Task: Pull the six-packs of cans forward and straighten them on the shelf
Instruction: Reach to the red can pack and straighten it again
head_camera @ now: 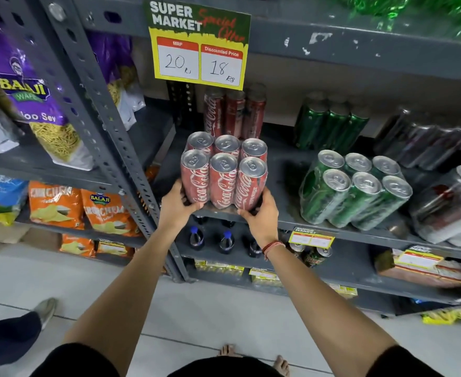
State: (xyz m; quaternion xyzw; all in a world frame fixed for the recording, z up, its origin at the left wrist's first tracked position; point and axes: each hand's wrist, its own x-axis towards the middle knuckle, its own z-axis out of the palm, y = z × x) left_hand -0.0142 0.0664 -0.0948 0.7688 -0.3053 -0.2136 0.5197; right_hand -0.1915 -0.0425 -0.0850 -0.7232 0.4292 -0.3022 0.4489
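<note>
A shrink-wrapped six-pack of red cola cans (pixel 224 172) stands at the front edge of the grey metal shelf (pixel 283 213). My left hand (pixel 179 204) grips its lower left corner and my right hand (pixel 259 216) grips its lower right corner. A second red six-pack (pixel 234 112) stands further back, behind it. To the right, a green six-pack (pixel 354 189) sits near the front edge, turned at an angle, with another green pack (pixel 330 123) deeper on the shelf. Clear-wrapped silver and dark packs (pixel 452 202) lie at the far right.
A yellow and green price sign (pixel 199 47) hangs from the shelf above. An upright perforated post (pixel 109 131) stands left of the cans, with snack bags (pixel 33 91) beyond it. Bottles (pixel 226 240) fill the shelf below. Another person's shoe (pixel 46 308) is on the floor at left.
</note>
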